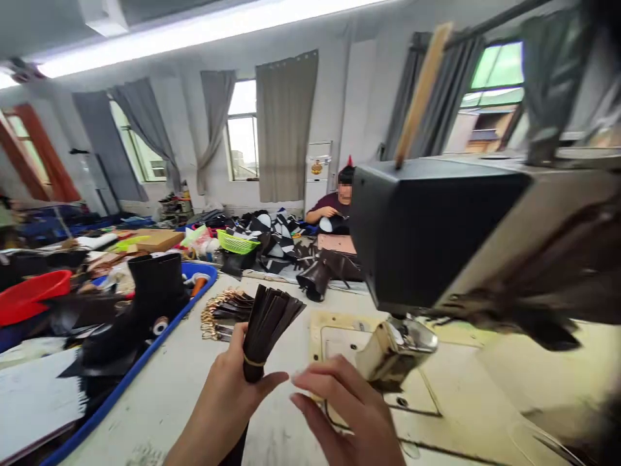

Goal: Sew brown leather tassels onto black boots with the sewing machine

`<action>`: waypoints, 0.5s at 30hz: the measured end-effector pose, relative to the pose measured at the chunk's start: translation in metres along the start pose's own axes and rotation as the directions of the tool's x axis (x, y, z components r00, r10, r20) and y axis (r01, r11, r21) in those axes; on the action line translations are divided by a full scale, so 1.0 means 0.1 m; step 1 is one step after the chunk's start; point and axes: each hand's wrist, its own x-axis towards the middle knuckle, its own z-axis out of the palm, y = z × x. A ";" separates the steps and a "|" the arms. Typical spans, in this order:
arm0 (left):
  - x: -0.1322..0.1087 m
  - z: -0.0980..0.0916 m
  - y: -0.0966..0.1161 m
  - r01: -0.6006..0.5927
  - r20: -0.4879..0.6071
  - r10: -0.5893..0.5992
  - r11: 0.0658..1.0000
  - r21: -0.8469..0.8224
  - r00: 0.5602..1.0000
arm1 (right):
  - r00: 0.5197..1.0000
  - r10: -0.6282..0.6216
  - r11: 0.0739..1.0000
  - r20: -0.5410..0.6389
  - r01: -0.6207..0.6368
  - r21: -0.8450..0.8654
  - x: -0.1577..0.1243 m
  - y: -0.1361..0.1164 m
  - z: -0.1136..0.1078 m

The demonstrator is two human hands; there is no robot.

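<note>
Bench observation: banded strips in the left hand, worktable and workroom around

The left hand (230, 382) grasps a bundle of dark strips (272, 320) near its lower end, beside a thin band (253, 362); the upper ends fan out above the fist. The right hand (347, 404) is free, fingers bent and thumb parted from them, its tips near the left thumb. I cannot tell whether they touch.

Surface: both hands are above a pale, scuffed worktable (160, 395). Just beyond the left hand I note a row of straps with gold-coloured clasps (211, 316). Left of that hand runs a blue-rimmed tray (145, 355) bearing a black boot-like piece (155, 285). A sewing machine (427, 239) looms above and right of the right hand.

Room: well beyond the hands, a person (334, 202) sits behind heaped dark pieces (276, 236) and a green basket (237, 243). Farther back I log grey curtains (287, 129), windows (242, 133) and a long ceiling light (194, 33).
</note>
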 end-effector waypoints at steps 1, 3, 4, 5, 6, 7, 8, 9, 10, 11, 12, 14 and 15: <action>-0.05 0.13 0.06 -0.002 0.051 0.005 0.999 -0.043 0.999 | 1.000 0.026 1.000 0.005 -0.026 -0.008 0.03 -0.01 0.01; -0.10 0.31 0.15 -0.011 0.145 0.031 0.990 -0.138 0.989 | 0.989 0.147 0.988 -0.029 -0.148 -0.048 0.07 0.01 0.04; -0.10 0.37 0.18 -0.014 0.184 0.048 0.983 -0.180 0.982 | 0.978 0.205 0.975 -0.044 -0.208 -0.075 0.08 0.02 0.05; -0.09 0.42 0.21 -0.019 0.217 0.066 0.977 -0.215 0.974 | 0.966 0.254 0.962 -0.046 -0.257 -0.095 0.08 0.04 0.04; -0.08 0.45 0.22 -0.021 0.245 0.081 0.971 -0.239 0.966 | 0.958 0.286 0.951 -0.030 -0.287 -0.111 0.07 0.05 0.03; -0.06 0.48 0.23 -0.022 0.268 0.091 0.967 -0.253 0.959 | 0.952 0.305 0.945 -0.008 -0.304 -0.123 0.06 0.07 0.00; -0.03 0.51 0.23 -0.017 0.286 0.093 0.966 -0.257 0.954 | 0.947 0.321 0.939 0.021 -0.315 -0.134 0.05 0.08 -0.03; -0.01 0.53 0.23 -0.007 0.302 0.086 0.967 -0.254 0.950 | 0.942 0.331 0.936 0.056 -0.321 -0.146 0.04 0.10 -0.06; 0.00 0.55 0.22 0.006 0.316 0.075 0.968 -0.249 0.946 | 0.937 0.337 0.934 0.093 -0.321 -0.157 0.03 0.11 -0.10; 0.01 0.57 0.22 0.020 0.331 0.066 0.969 -0.248 0.941 | 0.932 0.337 0.934 0.131 -0.315 -0.166 0.02 0.12 -0.13; 0.02 0.58 0.21 0.032 0.347 0.059 0.967 -0.252 0.936 | 0.928 0.332 0.937 0.168 -0.305 -0.169 0.01 0.12 -0.16; 0.02 0.59 0.20 0.056 0.383 0.056 0.960 -0.275 0.922 | 0.921 0.314 0.946 0.230 -0.284 -0.155 -0.02 0.12 -0.21; 0.01 0.60 0.19 0.068 0.402 0.057 0.955 -0.290 0.914 | 0.918 0.307 0.950 0.250 -0.279 -0.142 -0.03 0.12 -0.22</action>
